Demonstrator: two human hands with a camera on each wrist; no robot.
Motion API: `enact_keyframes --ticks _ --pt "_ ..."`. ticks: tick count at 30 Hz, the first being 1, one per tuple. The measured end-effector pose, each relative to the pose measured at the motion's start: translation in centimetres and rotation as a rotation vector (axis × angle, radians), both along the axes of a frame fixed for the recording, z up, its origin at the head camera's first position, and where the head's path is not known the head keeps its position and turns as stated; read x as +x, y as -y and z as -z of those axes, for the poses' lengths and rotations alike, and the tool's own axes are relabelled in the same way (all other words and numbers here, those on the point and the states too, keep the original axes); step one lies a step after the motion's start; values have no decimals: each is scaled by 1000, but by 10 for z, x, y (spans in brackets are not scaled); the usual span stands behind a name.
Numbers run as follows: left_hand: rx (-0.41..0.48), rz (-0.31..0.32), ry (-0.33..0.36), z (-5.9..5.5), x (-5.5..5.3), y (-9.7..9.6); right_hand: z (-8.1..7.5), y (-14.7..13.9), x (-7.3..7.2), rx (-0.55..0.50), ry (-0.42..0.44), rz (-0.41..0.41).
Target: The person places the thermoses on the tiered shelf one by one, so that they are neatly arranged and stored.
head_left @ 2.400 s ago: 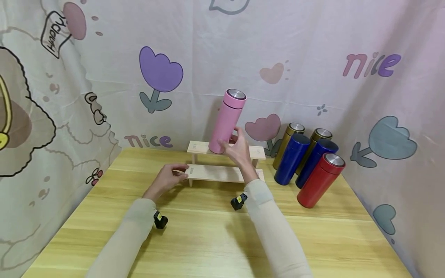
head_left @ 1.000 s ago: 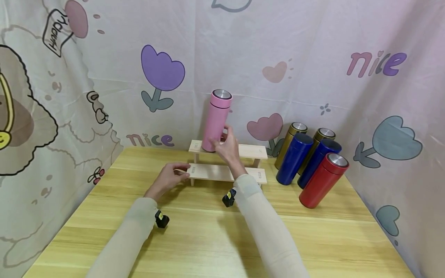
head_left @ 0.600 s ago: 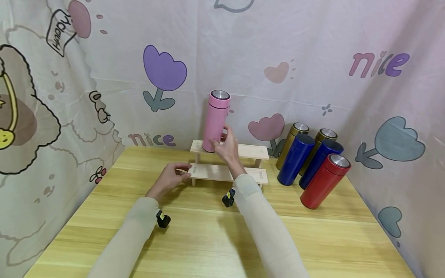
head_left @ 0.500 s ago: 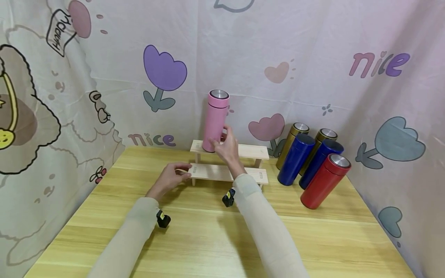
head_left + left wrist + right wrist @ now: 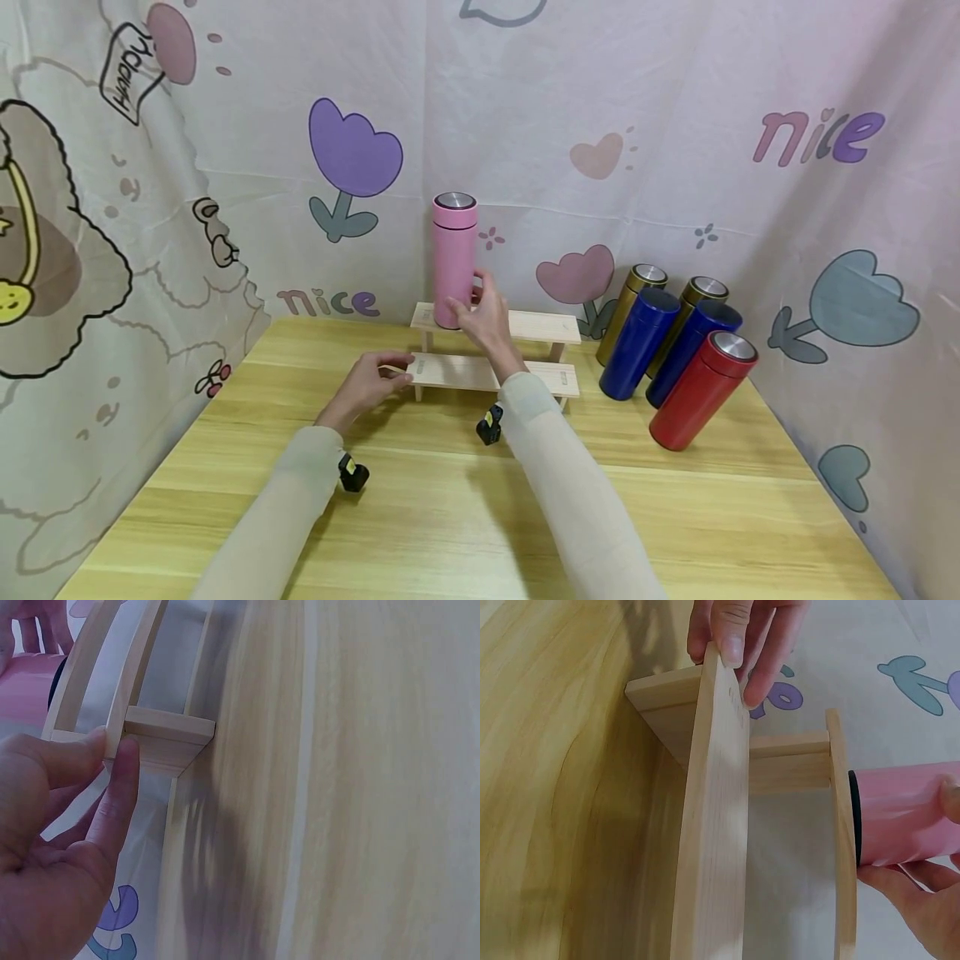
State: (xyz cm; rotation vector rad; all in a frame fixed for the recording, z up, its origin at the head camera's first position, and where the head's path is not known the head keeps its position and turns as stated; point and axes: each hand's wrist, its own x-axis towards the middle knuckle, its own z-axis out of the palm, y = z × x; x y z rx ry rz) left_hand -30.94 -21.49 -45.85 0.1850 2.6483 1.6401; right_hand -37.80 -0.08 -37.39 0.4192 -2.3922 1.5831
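Note:
A pink thermos bottle [image 5: 454, 250] with a steel-topped lid stands upright on the upper step of a small two-tier wooden rack [image 5: 543, 325], toward its left end. My right hand [image 5: 489, 321] grips the bottle low down, thumb in front and fingers round its right side. In the right wrist view the bottle's dark base [image 5: 855, 817] meets the upper board. My left hand [image 5: 365, 385] pinches the left end of the lower step [image 5: 457, 372] between thumb and fingers, seen closely in the left wrist view, where the board's end [image 5: 116, 724] lies between them.
Right of the rack stand two gold bottles [image 5: 617, 321], two blue bottles [image 5: 637, 346] and a red bottle [image 5: 693, 400], close together. A patterned cloth [image 5: 660, 75] hangs behind and beside the wooden table [image 5: 420, 517].
My right hand has shifted the pink bottle leftward along the upper step, and it has gone from tilted to upright. The left hand keeps its pinch on the lower step.

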Motion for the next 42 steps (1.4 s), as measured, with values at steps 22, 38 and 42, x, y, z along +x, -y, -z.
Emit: enact_keyframes --ticks 22,38,42 --pt "8 9 4 4 -4 -3 -6 -17 10 55 49 -32" --pt "-47 32 0 0 -4 3 -17 -61 37 189 27 -4" --pt "-49 32 1 -2 -4 1 -17 -74 46 206 64 -7"
